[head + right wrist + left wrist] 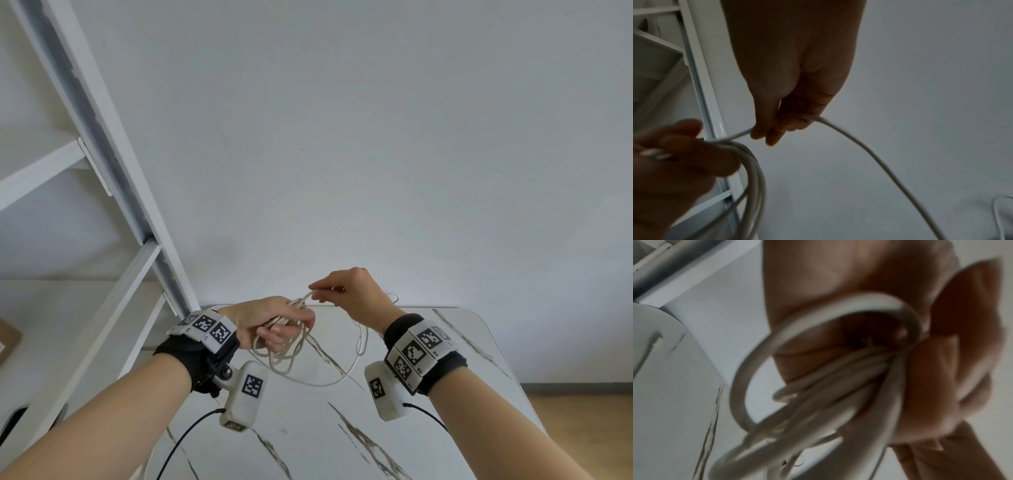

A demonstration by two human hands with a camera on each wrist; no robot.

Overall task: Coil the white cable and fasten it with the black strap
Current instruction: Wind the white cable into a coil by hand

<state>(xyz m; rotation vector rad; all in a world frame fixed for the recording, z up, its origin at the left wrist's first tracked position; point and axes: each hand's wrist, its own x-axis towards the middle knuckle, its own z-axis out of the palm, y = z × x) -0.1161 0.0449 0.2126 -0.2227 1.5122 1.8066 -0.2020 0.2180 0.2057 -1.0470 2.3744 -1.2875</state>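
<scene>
The white cable (291, 349) hangs in several loops from my left hand (274, 325), which grips the bundle above the marbled table (428, 428). The loops (818, 386) fill the blurred left wrist view, held against my palm. My right hand (346, 291) is just up and right of the left one and pinches a strand (838, 128) between thumb and fingers. From there the free length (356, 359) sags down to the table and runs off behind my right wrist. My left hand (674, 159) and its loops (754, 178) show at the lower left of the right wrist view. No black strap is in view.
A white shelf frame (113, 164) leans up the left side beside the table. A plain white wall (376, 137) stands behind. Wooden floor (582, 428) shows at the right past the table's edge. Black sensor leads (185, 442) trail from both wrist units.
</scene>
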